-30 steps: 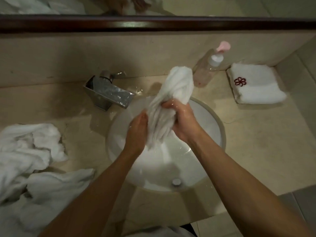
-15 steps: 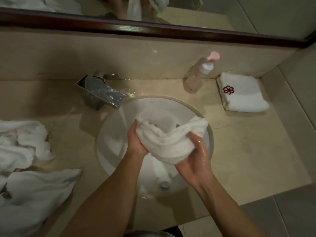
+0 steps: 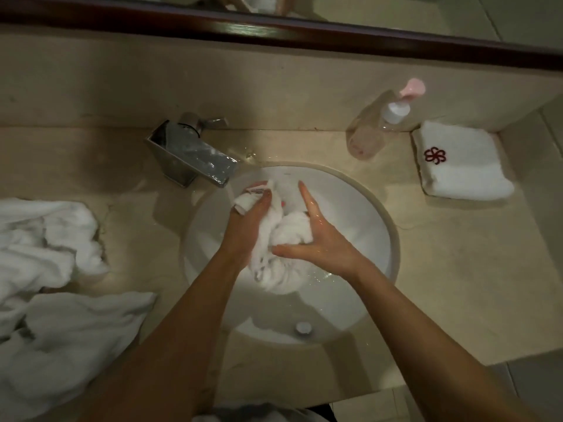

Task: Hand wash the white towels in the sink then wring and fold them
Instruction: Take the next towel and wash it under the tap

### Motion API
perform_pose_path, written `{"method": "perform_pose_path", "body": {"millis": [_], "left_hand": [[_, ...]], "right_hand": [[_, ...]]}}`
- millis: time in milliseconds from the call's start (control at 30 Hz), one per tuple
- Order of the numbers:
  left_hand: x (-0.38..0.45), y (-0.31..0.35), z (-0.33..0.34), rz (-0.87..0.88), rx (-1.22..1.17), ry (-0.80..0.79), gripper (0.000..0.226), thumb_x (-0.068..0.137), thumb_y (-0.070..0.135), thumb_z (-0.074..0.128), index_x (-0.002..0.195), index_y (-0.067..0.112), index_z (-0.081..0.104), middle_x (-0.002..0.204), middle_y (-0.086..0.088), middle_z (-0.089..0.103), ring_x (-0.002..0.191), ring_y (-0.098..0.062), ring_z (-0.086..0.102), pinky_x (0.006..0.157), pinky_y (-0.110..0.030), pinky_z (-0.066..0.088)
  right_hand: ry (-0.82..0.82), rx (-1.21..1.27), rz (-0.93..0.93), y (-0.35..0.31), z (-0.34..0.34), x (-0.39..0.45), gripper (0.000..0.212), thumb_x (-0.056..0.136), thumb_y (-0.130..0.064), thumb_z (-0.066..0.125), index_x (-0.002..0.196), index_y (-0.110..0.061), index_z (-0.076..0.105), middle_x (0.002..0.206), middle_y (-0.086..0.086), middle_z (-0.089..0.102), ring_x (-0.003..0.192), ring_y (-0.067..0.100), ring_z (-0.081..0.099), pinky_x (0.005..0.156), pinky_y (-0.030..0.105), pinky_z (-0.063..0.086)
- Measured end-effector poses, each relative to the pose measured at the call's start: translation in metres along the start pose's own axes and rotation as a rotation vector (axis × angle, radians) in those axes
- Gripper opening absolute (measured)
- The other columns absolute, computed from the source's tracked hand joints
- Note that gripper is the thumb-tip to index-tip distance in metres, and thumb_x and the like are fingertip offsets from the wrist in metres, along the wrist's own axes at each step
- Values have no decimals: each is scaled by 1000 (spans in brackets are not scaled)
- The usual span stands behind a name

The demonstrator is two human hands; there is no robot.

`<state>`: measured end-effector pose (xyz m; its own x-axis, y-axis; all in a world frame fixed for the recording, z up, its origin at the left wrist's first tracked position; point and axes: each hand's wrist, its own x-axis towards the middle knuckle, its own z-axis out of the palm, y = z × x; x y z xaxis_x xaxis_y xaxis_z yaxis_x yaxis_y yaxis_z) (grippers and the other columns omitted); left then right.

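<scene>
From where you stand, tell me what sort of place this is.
Most likely a hotel bathroom vanity: a round white sink sunk into a beige stone counter, a chrome faucet under a framed mirror, and a folded white towel with an embroidered red emblem.

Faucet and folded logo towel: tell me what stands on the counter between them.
In the head view, a clear pump bottle with a pink top stands between the faucet and the folded logo towel, close beside the towel; the rest is bare counter.

One wet towel in one sink, one folded towel, one faucet, one pump bottle, two hands
</scene>
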<state>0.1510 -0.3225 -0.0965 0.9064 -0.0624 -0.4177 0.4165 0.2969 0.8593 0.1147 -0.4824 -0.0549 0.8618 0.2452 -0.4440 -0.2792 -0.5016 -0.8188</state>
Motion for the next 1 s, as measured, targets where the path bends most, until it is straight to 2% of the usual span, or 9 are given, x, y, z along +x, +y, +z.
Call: {"method": "perform_pose_path", "body": {"millis": [67,200,333,400,467,533,667,867,1000], "left_hand": [[-3,6,-6,26,187,-45,27,99,35,57,123,26,63,109,5,73,102,-12,69,88,-33,56],[-2,16,-22,-101,392,-143,53,84,79,43,126,50,57,124,13,67,115,-9,63,103,-42,47],[8,25,-30,-190,577,-243,86,77,90,20,151,51,1,155,8,35,137,-16,41,118,-41,26],[11,31,-33,-282,500,-224,97,66,98,27,143,41,38,137,1,59,123,-19,58,112,-45,37],[14,36,-36,-366,334,-172,77,73,91,40,114,29,63,102,0,74,99,-14,70,103,-40,47],[21,32,-43,-383,265,-72,56,83,77,49,106,30,67,101,3,74,98,-13,69,99,-35,49],[22,29,-48,-340,217,-21,73,81,77,48,131,25,60,135,-2,59,125,-19,54,111,-42,40],[33,30,-32,-281,404,170,43,105,37,34,108,7,65,119,-12,64,108,-26,60,90,-32,45],[22,3,-39,-217,31,301,54,102,51,34,107,13,72,104,-6,75,101,-20,70,92,-35,52]], "right_hand": [[33,-202,-65,-3,19,25,116,75,-46,83,159,-39,3,142,-8,52,126,11,54,102,25,47],[29,-293,-175,1,47,47,122,75,-56,79,158,-38,-8,159,1,31,139,22,41,111,38,44],[-33,-286,-180,-5,59,63,128,71,-57,82,159,-32,-7,166,-2,15,150,19,23,113,25,27],[-33,-285,-148,-11,66,67,122,66,-65,80,159,-32,9,157,-1,32,141,18,40,111,30,39],[-2,-371,-120,-16,71,71,112,65,-74,75,153,-28,24,141,-1,45,122,19,56,98,38,53],[19,-568,-130,-22,68,77,103,71,-74,71,149,-21,30,135,4,46,109,25,59,87,41,54],[-55,-784,-196,-30,54,94,93,82,-69,64,154,-21,27,129,4,49,110,28,58,79,37,45],[25,-608,-59,-31,55,104,73,84,-47,70,145,-26,36,125,6,47,92,29,56,76,35,43],[94,-650,-36,-34,61,115,52,94,-43,61,138,-19,50,119,12,51,100,33,58,80,34,39]]}}
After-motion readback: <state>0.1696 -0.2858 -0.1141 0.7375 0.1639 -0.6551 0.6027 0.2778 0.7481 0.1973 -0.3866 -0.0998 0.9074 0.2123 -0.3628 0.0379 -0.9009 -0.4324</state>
